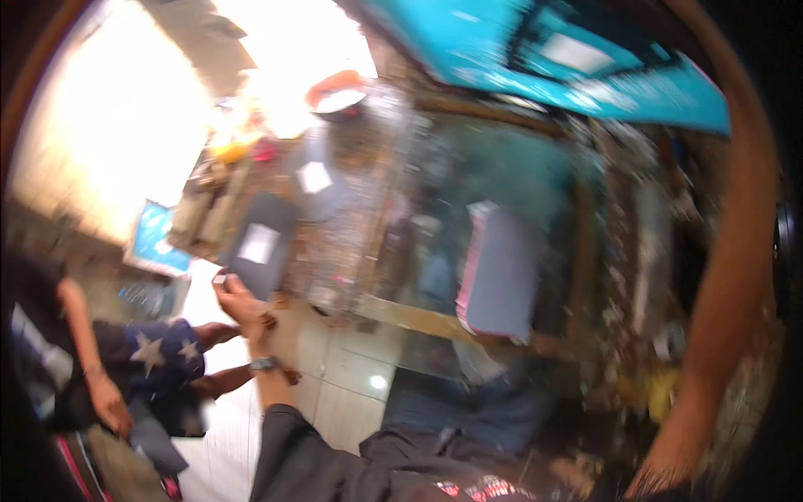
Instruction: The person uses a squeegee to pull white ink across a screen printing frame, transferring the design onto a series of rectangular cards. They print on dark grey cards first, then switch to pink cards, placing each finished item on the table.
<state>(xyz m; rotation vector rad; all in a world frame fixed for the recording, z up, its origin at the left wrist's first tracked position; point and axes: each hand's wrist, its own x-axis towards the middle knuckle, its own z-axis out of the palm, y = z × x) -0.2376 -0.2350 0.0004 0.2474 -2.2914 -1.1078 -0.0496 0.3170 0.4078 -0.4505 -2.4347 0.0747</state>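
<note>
My left hand (241, 306), with a watch (263, 364) on its wrist, reaches forward on the left side. Its fingers close at the near end of a dark grey flat piece (272, 219) that has a white label on it. Blur hides the exact grip. A similar grey piece with a white label (314, 177) lies just beyond, on the cluttered bench. My right arm (723, 293) stretches up along the right rim, and its hand is out of view. In front of me a stack of grey flat pieces with pinkish edges (502, 272) rests on a glass-topped table.
Wooden framing (410, 318) edges the glass tabletop. A bright blue panel (577, 67) spans the far right, and an orange-rimmed bowl (337, 92) stands at the back. At left, another person's hand (109, 406) is by a dark grey piece (159, 442).
</note>
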